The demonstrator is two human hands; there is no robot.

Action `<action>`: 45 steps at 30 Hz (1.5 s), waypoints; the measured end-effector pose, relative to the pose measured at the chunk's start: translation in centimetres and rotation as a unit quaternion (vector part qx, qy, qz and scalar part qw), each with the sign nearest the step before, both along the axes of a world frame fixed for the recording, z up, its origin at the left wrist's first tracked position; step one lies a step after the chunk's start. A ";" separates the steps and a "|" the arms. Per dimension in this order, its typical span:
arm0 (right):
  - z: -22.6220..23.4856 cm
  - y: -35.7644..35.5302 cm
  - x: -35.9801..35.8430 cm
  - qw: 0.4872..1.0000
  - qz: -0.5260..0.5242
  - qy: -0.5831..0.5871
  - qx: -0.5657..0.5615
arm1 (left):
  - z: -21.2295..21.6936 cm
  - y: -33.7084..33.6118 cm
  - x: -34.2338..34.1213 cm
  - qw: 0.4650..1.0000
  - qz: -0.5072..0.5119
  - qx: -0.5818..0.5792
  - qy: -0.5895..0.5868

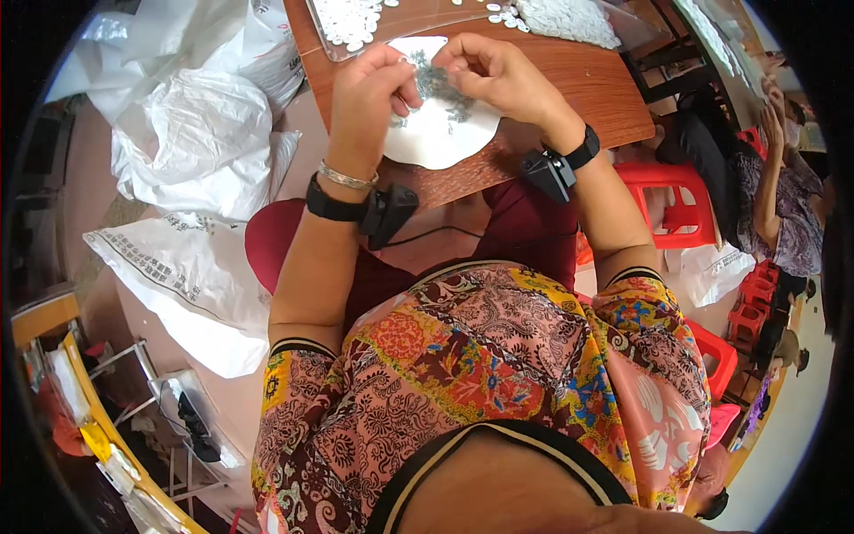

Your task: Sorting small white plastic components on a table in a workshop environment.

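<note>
Over a round white sheet or shallow dish [436, 147] on the wooden table, both my hands are raised with fingers pinched. My left hand [372, 84] is at the sheet's left side, thumb against curled fingers; whatever it holds is too small to make out. Across from it, my right hand [503, 78] has thumb and forefinger drawn together above a heap of small dark grey-green pieces [434, 82]. Anything between those fingertips cannot be made out either. A gap separates the two hands, with the dark pieces showing in it.
A clear tray of small white oval pieces [349, 25] stands at the table's far left; more white pieces [565, 22] are heaped at the far right. White sacks [191, 133] crowd the floor at left. Red stools [680, 205] and another person [783, 196] are at right.
</note>
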State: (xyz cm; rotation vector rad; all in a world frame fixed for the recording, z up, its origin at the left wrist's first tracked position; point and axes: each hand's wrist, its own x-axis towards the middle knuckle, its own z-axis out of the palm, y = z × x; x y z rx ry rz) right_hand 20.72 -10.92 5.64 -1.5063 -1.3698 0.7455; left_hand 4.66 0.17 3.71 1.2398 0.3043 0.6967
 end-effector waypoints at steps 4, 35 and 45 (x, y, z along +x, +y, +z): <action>1.3 -0.7 0.1 1.000 -0.007 -0.011 0.007 | -0.2 -1.1 0.5 1.000 -0.011 0.007 0.025; 2.4 -1.2 -0.9 0.999 0.008 -0.016 -0.027 | 0.2 -2.8 0.4 0.994 -0.009 0.094 0.059; 1.6 -1.1 -1.4 0.991 -0.013 -0.131 0.004 | -0.5 -3.1 0.5 0.991 0.030 0.115 0.061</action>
